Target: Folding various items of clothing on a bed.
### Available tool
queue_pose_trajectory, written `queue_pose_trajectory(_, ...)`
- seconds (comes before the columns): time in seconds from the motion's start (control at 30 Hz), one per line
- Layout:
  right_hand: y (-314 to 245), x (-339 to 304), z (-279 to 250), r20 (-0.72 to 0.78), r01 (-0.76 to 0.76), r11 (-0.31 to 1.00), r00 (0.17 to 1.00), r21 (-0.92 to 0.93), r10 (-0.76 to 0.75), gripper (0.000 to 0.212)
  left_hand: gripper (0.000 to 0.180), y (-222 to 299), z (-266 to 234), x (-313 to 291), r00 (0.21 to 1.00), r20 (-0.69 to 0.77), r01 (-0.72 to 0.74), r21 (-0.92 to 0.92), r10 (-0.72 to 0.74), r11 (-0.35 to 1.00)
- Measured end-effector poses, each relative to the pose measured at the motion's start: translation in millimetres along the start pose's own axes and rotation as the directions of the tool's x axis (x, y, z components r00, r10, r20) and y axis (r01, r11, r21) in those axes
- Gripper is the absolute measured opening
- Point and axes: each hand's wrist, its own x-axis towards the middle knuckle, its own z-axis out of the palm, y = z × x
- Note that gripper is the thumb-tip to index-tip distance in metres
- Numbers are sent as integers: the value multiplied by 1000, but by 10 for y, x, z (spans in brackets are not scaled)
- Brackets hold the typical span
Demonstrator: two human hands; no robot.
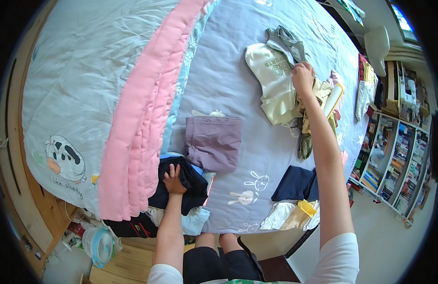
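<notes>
At the far right of the bed, my right hand (304, 77) is closed on the edge of a white top (272, 71) with a green print. Grey cloth (289, 42) lies at its upper end, under the fingertips; I cannot tell whether it is part of the top. My left hand (174, 181) rests with fingers spread on a dark navy garment (194, 191) near the bed's front edge. Just beyond it lies a flat, folded mauve pair of shorts (213, 142). Beneath my right forearm sits a pile of khaki and beige clothes (318, 92).
A pink quilt (138, 113) runs along the left of the bed. Folded navy cloth (294, 182) and white and yellow clothes (287, 215) lie at the front right. A small fan (97, 246) stands at lower left, and a bookshelf (394, 156) at right.
</notes>
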Motion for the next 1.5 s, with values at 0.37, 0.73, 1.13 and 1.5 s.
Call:
queue_pose_trajectory(0.37,-1190,-2971,-1018,558,81,826,700,558,-445,13,82,73,-327,204,997,-69,-56,-260,39,964)
queue_pose_trajectory(0.73,-1724,-5248,-1861,742,-159,863,598,479,-302,5,79,96,-587,294,999,-2,47,157,-47,987)
queue_pose_trajectory(1.13,-1592,-6514,-1378,584,-607,490,781,626,222,24,32,1455,-1461,-700,801,-480,-559,-388,357,733)
queue_pose_trajectory(1.5,-750,-7209,-1268,527,-762,117,542,637,655,28,38,2066,-721,-1687,763,541,106,-643,353,758)
